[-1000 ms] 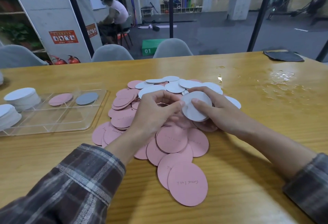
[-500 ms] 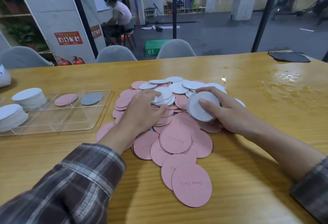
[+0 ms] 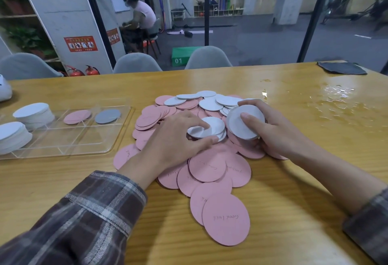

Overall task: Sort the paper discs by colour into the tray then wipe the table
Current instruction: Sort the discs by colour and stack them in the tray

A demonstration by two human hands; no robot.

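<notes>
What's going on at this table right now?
A person is sorting paper discs. The right hand holds a stack of white discs at the mixed pile, while the left hand pinches more white ones off it. The tray already has two white stacks, one pink disc and one grey disc. The table's far right is wet.

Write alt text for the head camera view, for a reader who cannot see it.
A person's right hand holds a tilted stack of white discs while the left hand pinches loose white discs atop a pile of pink discs on a wooden table. At left, a clear tray holds white stacks, one pink disc and one grey disc.
</notes>
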